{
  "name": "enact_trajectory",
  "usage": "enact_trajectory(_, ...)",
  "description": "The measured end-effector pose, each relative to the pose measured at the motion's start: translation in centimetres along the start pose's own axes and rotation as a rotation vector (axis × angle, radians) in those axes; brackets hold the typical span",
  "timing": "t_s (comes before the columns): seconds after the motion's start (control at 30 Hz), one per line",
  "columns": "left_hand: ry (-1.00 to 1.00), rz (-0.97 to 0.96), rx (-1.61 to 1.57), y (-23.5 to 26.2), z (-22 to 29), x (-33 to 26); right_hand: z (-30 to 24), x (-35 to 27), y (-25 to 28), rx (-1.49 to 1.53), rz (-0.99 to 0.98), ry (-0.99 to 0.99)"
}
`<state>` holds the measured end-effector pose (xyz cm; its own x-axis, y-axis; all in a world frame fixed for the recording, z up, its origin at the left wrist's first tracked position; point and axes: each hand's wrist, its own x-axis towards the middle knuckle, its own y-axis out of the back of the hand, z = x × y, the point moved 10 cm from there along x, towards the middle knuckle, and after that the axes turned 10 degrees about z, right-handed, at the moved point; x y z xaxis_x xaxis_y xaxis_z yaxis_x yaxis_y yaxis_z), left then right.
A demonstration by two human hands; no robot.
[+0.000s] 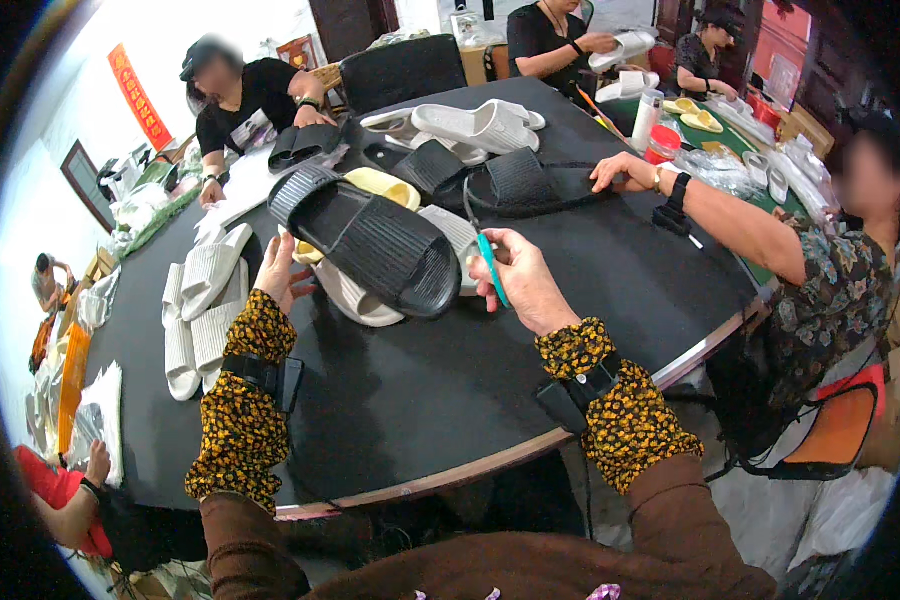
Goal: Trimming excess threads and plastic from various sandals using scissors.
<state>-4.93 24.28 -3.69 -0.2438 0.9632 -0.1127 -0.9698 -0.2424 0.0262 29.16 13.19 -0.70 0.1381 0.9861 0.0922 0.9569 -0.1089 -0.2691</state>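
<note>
My right hand (522, 282) grips a small teal-handled cutter (490, 268), its tip pointing up toward a pile of slippers. My left hand (280, 272) has its fingers spread and touches the near-left edge of a black ribbed slide slipper (370, 240) that lies tilted on top of a beige slipper (358, 298) and a yellow one (382, 185). Both wrists wear black straps over yellow-flowered sleeve covers. All of it lies on a round black table (390, 400).
A stack of white slippers (202, 310) lies left of my left hand. More white slippers (475, 125) and black ones (515, 180) lie farther back. Another person's hand (625, 172) rests on the table at right; other people sit at the far side.
</note>
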Motion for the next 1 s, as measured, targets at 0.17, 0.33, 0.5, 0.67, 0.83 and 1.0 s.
enact_trajectory(0.17, 0.139, -0.048, 0.114, -3.0, -0.5, 0.9, -1.6, 0.1, 3.1, 0.235, 0.195, 0.051)
enact_trajectory(0.33, 0.141, -0.249, 0.070, -2.4, -2.6, 7.7, -2.4, -0.6, 1.0, 0.341, 0.141, 0.040)
enact_trajectory(0.5, 0.055, -0.302, -0.058, -11.3, -1.8, 5.1, -2.8, -1.3, 1.3, 0.341, 0.097, 0.028)
enact_trajectory(0.67, -0.048, -0.329, 0.131, -13.6, -1.7, 8.4, -4.1, -1.4, 0.0, 0.441, 0.098, 0.040)
enact_trajectory(0.83, 0.019, -0.336, 0.193, -23.5, -0.7, 2.0, -4.2, -1.5, 1.8, 0.428, 0.147, 0.063)
enact_trajectory(1.0, -0.040, -0.402, 0.117, -28.2, -0.9, 1.6, -4.7, -1.8, 1.4, 0.487, 0.103, 0.089)
